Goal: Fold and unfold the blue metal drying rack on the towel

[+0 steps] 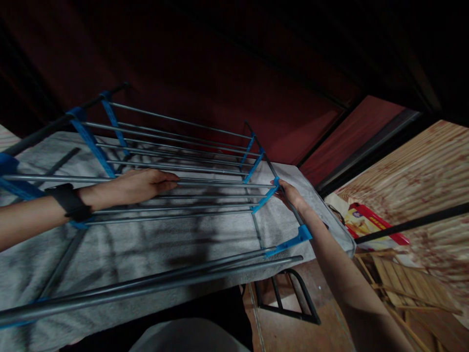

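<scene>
A metal rack (176, 216) of grey tubes lies on a grey cloth-covered surface (223, 239). Blue plastic brackets, such as the front right one (289, 243), join its thin rods to dark side poles. My left hand (146, 185), with a black band on the wrist, is closed around one of the middle rods, fingers pinched together. At the rack's right side, my right hand (289, 193) grips the dark side pole (269, 164) beside a blue bracket (275, 182). Some of its fingers are hidden behind the pole and bracket.
A dark red panel (183, 63) stands behind the rack. On the right are a wooden folding chair (414, 283), a red and yellow package (370, 222) and a corrugated wall (410, 181). A black metal frame (289, 298) stands on the floor below the surface's front edge.
</scene>
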A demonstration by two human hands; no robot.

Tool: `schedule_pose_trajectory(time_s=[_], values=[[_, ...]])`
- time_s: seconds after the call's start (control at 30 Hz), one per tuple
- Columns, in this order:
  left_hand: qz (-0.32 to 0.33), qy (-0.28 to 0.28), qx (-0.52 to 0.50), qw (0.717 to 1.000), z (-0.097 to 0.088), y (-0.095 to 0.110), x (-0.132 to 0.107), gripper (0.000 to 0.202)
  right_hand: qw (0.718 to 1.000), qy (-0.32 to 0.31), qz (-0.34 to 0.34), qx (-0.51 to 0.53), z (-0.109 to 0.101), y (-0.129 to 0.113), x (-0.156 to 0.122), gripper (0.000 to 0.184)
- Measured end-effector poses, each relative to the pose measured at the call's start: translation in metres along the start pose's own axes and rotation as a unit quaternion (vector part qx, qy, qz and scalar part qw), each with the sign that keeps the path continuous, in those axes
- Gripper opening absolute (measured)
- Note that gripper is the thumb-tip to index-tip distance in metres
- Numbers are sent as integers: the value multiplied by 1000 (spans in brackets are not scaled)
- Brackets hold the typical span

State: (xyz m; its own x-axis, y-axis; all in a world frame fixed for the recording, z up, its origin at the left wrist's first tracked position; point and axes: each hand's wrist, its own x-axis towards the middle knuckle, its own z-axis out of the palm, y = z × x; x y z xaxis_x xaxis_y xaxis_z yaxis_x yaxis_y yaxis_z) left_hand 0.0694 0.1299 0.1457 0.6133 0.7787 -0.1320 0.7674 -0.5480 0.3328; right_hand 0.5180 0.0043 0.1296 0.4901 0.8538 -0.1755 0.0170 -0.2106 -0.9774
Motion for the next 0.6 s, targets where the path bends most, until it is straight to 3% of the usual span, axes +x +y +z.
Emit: schedule_pose_trajectory(time_s=[0.3,0.6], values=[[29,-36,-124,991,3,-11,11,67,1000,-24,-5,-1,0,1,-2,20],[16,-21,-70,997,3,-10,6,61,1000,2,3,-4,1,0,-1,19]])
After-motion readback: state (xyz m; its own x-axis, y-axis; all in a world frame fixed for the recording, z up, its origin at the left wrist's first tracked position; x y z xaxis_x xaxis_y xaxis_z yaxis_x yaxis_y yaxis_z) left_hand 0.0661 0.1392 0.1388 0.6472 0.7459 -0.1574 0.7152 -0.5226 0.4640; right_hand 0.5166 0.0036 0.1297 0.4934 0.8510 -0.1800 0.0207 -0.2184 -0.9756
